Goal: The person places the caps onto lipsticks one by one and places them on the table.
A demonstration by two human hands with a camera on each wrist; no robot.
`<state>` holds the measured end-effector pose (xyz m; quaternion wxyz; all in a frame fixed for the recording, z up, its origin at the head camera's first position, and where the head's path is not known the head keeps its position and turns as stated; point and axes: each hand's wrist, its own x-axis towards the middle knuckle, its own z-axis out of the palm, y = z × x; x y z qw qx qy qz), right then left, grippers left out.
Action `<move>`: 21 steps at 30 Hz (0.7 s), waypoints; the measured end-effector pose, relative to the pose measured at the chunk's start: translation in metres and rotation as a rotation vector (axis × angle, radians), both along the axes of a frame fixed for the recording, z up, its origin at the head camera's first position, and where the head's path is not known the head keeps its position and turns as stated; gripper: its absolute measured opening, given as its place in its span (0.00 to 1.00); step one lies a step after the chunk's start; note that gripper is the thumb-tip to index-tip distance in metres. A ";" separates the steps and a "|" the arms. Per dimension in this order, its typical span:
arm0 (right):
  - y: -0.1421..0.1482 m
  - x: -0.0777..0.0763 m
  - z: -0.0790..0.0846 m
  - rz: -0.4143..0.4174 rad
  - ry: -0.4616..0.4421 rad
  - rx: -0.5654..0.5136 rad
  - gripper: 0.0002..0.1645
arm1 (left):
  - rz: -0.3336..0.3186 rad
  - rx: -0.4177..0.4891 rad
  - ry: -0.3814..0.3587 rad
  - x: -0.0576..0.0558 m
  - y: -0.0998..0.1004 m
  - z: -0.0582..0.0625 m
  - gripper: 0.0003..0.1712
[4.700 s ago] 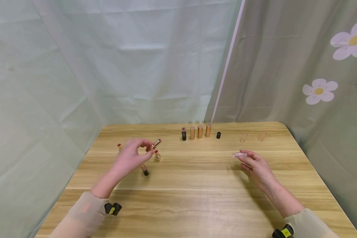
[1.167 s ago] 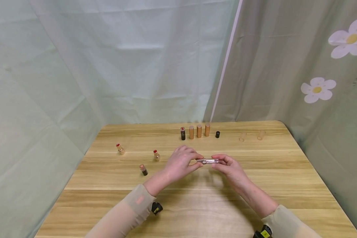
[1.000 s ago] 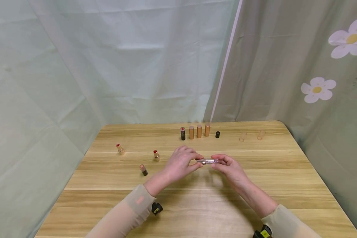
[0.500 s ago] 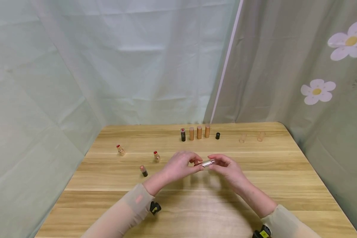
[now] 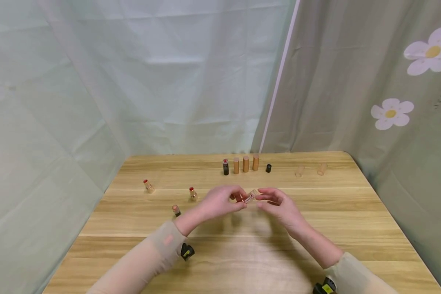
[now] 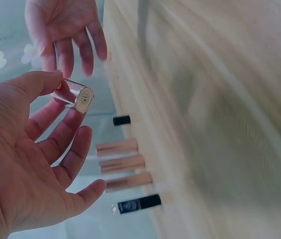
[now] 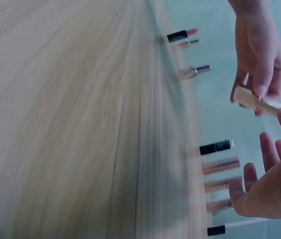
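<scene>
Between thumb and fingertips, my left hand (image 5: 220,202) pinches a lipstick (image 5: 250,197) with a clear cap over its end. It is held above the table, tilted up toward the right. The left wrist view shows the lipstick's round-cornered end (image 6: 84,99) facing the camera. Just right of the cap, my right hand (image 5: 281,208) has its fingers loosely spread, fingertips close to the cap's end. Left of the hands stand two gold lipsticks with red tips, one near (image 5: 193,194) and one farther (image 5: 148,187). A black-based lipstick (image 5: 176,209) is partly hidden by the left wrist.
Along the table's back stand a black lipstick (image 5: 226,167), three copper-coloured tubes (image 5: 246,164) and a small black cap (image 5: 268,168). Two clear caps (image 5: 321,169) are at the back right. A curtain (image 5: 191,81) hangs behind the wooden table (image 5: 250,261).
The left hand brought the lipstick from the left and the right hand the clear cap from the right; they met mid-table. Now the right fingers have loosened and the left hand has shifted slightly left.
</scene>
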<state>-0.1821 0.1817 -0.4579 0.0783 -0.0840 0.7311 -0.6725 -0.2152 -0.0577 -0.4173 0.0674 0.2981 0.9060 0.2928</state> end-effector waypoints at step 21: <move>0.077 -0.019 -0.006 -0.184 0.208 0.362 0.22 | 0.231 0.049 -0.040 -0.060 -0.076 0.024 0.16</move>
